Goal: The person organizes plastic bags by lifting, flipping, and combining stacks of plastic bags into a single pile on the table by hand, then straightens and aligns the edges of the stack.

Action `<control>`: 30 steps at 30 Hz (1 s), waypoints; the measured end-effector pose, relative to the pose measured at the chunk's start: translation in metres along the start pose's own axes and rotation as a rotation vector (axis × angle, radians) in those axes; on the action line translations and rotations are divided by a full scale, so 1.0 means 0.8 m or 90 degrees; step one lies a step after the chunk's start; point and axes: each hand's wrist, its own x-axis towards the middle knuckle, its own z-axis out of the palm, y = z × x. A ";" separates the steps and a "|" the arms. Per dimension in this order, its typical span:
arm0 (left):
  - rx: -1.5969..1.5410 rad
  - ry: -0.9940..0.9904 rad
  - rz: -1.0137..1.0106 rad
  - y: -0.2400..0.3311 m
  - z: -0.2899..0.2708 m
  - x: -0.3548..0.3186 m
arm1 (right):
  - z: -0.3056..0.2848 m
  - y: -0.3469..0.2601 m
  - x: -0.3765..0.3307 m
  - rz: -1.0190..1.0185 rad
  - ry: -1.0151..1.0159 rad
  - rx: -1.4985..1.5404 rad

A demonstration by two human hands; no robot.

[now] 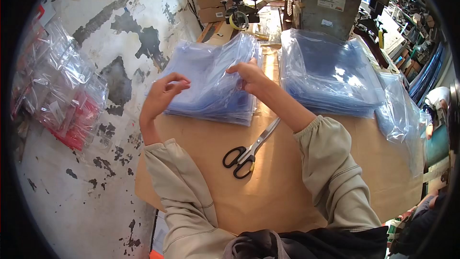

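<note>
Fingers of the left hand (pixel 164 93) loosely curled, parted, by the left side of a squarish stack of glossy bluish plastic sheets (pixel 206 84), right hand (pixel 250 74) angled leftward at its rippled right side, cannot tell whether it pinches film, black-handled scissors (pixel 248 154) on brown tabletop (pixel 278 187)

Tabletop (pixel 268 196): plain tan-brown, with a pale golden streak of light from the far edge. Stack of plastic bags (pixel 199 69), far left corner: translucent pale violet-blue, whitish glare along its creases, deeper blue at its near side. Second stack (pixel 330 74), toward the far right corner: darker slate blue beneath clear film, spotted with white reflections. I note scissors (pixel 258 141), mid-tabletop: silver blades, black handles. Sleeves (pixel 330 163), above the near edge: khaki-beige, darker stitch lines. Wall (pixel 81 206), beyond the left edge: white, irregularly blotched grey. Hanging packets (pixel 72 93): clear and red.
</note>
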 end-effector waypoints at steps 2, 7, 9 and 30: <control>-0.118 0.029 -0.170 0.002 -0.033 -0.021 | 0.011 -0.008 -0.009 -0.062 -0.019 0.072; -0.243 -0.217 -0.033 0.024 -0.045 -0.055 | 0.039 -0.048 -0.005 -0.205 -0.102 0.129; -0.082 -0.282 -0.030 0.043 -0.026 -0.047 | 0.060 -0.076 -0.007 -0.257 -0.139 0.109; -0.516 0.106 -0.126 -0.051 0.042 0.000 | -0.162 -0.101 -0.187 -0.320 -0.176 -0.121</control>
